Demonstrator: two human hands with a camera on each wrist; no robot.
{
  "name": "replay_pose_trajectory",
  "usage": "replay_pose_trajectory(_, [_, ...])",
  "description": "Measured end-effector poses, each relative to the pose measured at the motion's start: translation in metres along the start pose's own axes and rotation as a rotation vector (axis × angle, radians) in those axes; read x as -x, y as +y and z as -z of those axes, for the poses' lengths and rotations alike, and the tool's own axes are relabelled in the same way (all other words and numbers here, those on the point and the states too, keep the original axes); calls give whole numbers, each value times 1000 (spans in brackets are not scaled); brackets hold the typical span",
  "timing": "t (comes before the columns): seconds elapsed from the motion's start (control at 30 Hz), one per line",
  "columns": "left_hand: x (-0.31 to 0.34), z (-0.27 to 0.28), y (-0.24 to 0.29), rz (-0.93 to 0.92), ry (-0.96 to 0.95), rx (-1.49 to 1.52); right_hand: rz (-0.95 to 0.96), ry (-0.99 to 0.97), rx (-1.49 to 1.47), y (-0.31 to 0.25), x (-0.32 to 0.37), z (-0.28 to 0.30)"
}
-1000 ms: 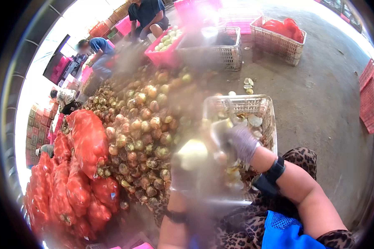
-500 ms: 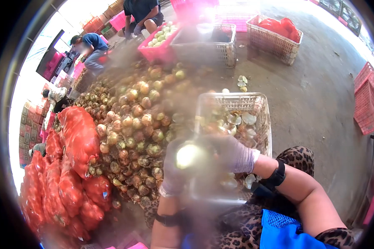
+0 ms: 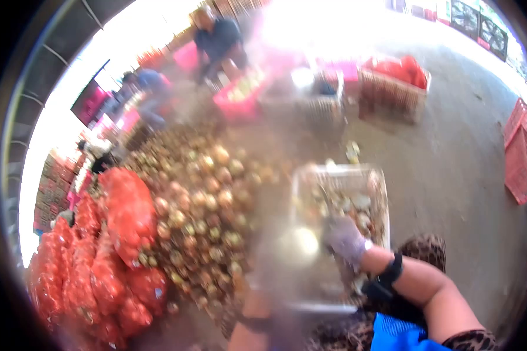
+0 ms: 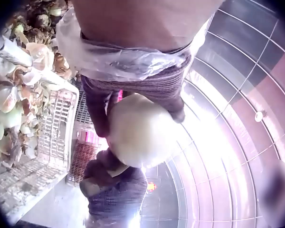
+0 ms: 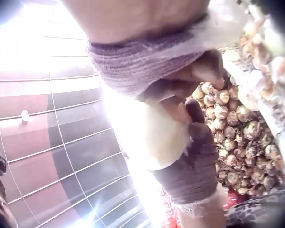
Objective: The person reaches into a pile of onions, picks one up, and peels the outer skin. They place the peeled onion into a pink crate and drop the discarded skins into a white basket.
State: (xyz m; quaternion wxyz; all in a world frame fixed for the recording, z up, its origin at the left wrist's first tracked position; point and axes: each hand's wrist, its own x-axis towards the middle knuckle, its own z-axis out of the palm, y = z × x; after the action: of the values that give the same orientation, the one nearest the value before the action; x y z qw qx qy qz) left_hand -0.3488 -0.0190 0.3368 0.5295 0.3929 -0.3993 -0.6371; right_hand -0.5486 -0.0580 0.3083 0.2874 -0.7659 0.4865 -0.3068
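A pale peeled onion (image 3: 303, 241) shows bright over the near left part of a white crate (image 3: 386, 213). My gloved left hand (image 4: 137, 80) grips this onion from above in the left wrist view, fingers on both its sides. In the head view a smear blurs that hand. My gloved right hand (image 3: 346, 240) is close at the onion's right, over the crate, with its fingers curled. A thin dark blade-like tool (image 3: 324, 198) extends forward from it; its grip is mostly hidden. Onion skins and peels (image 4: 12, 111) lie in the crate.
A large heap of unpeeled onions (image 3: 211, 199) spreads to the left, beside full red net sacks (image 3: 126, 207). Farther off stand a pink crate of pale onions (image 3: 237, 102) and a crate with red netting (image 3: 392, 96). Red crates (image 3: 522, 152) are at right. People (image 3: 219, 44) work behind.
My right hand came toward the left hand and onion, then drew slightly back from it. The onion has shifted right and the head view has tilted upward.
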Motion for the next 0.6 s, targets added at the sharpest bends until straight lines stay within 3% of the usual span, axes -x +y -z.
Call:
replay_pose_trajectory(0.07, [-2, 15, -21, -169, 99, -308, -145, 114, -536, 41, 14, -49])
replay_pose_trajectory(0.13, [-22, 48, -75, -378, 264, -700, -176, 116, -588, 32, -10, -40])
replay_pose_trajectory(0.17, [-30, 62, -92, -427, 321, -788, -359, 52, -477, -4, -4, -18])
replay_pose_trajectory(0.27, [-6, 8, -40, -395, 222, -820, 184, 144, 275, -4, -6, -21])
replay_pose_trajectory(0.33, [-4, 6, -36, -434, 223, -786, -61, -117, -105, -26, -3, 6])
replay_pose_trajectory(0.37, [-2, 7, -35, -314, 212, -605, -187, -250, -299, -34, 0, 15])
replay_pose_trajectory(0.43, [-3, 8, -28, -94, 181, -244, -276, -296, -479, -36, -4, 20])
replay_pose_trajectory(0.47, [7, -5, -5, -234, 146, -443, -319, -316, -567, -37, -6, 23])
replay_pose_trajectory(0.57, [1, 5, 14, -128, -76, -538, -451, -381, -842, -37, -10, 24])
replay_pose_trajectory(0.6, [-8, 28, -11, -121, -90, -578, -126, -262, -486, -22, -14, 8])
